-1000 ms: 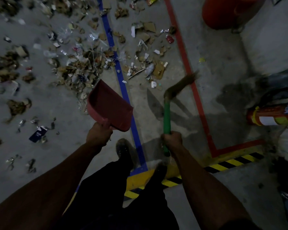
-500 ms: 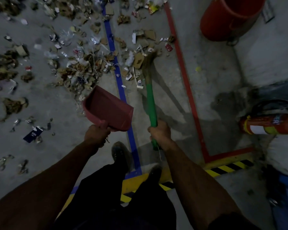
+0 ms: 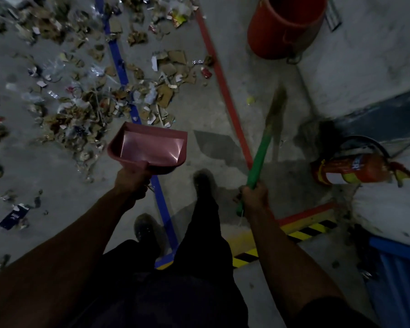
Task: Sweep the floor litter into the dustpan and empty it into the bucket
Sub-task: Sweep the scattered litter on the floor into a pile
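My left hand (image 3: 131,182) grips the handle of a pink dustpan (image 3: 149,147), held above the floor with its empty inside facing up. My right hand (image 3: 253,197) grips the green handle of a broom (image 3: 262,150); its blurred brown bristles (image 3: 276,105) point away to the upper right, past the red floor line. A wide pile of litter (image 3: 92,102), torn cardboard, paper and wrappers, lies on the concrete just beyond the dustpan's far edge. The orange bucket (image 3: 284,27) stands at the top right by the wall.
A red fire extinguisher (image 3: 355,170) lies on its side at the right. A blue line (image 3: 161,202) and a red line (image 3: 225,91) run across the floor, with yellow-black hazard tape (image 3: 294,235) near my feet. A blue packet (image 3: 13,216) lies at the left.
The broom has swung from the litter pile to the right, across the red line. The dustpan has tipped so its inside faces up. The view has shifted forward, showing more of the bucket.
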{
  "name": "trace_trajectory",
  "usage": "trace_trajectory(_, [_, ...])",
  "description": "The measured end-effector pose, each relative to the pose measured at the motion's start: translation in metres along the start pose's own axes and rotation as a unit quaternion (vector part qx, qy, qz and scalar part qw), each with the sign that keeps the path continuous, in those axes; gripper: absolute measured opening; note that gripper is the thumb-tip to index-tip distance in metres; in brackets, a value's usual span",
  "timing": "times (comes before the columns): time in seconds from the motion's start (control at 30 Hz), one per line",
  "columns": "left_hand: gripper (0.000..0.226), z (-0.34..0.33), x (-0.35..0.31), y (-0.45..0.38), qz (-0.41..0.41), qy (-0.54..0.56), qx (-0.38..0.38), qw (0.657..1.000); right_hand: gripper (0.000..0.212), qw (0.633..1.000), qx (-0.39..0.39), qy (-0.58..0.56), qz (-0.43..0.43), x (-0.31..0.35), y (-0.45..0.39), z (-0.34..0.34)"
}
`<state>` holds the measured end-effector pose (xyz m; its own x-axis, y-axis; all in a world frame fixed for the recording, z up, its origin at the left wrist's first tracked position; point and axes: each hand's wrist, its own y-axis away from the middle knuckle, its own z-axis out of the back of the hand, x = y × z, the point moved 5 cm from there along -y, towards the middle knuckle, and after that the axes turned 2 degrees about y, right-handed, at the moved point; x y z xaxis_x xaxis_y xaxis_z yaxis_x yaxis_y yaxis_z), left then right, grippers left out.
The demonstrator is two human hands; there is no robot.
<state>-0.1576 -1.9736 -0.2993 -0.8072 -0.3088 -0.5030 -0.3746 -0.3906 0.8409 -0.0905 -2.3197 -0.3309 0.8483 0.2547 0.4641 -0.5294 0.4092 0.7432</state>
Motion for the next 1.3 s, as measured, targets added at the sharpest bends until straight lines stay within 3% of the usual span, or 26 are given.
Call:
trace_trajectory(0.1, [0.019,-0.038,-0.017,-0.007,-0.007,-0.006,-0.015,1.000,0.025,0.996,-0.027,-0.046,-0.069,0.015,-0.056,0.034])
trace_trajectory(0.2, [0.022,-0.070,-0.028,-0.015,0.010,-0.024,-0.043,0.999,0.011,0.989,-0.042,-0.016,-0.137,0.031,-0.104,0.065])
trace_trajectory(0.33, [0.023,-0.106,-0.043,-0.031,0.036,-0.049,-0.056,0.997,0.022,0.978,-0.010,0.056,-0.202,0.059,-0.149,0.080])
trace_trajectory(0.53, [0.022,-0.135,-0.060,-0.041,0.041,-0.069,-0.075,0.994,0.043,0.988,0.008,0.081,-0.133,0.106,-0.167,0.034])
trace_trajectory(0.77, [0.021,-0.133,-0.072,-0.050,0.049,-0.103,-0.085,0.990,0.043,0.980,0.059,0.189,-0.024,0.146,-0.158,-0.025])
trace_trajectory(1.0, [0.023,-0.111,-0.075,-0.054,0.055,-0.073,-0.114,0.989,0.039,0.947,0.152,0.272,0.079,0.184,-0.137,-0.097])
trace_trajectory(1.17, [0.026,-0.100,-0.077,-0.050,0.059,-0.046,-0.125,0.989,0.036,0.943,0.179,0.241,0.144,0.182,-0.114,-0.086])
trace_trajectory(1.3, [0.018,-0.097,-0.076,-0.046,0.072,-0.048,-0.132,0.988,0.037,0.967,0.132,0.167,0.141,0.178,-0.121,-0.051])
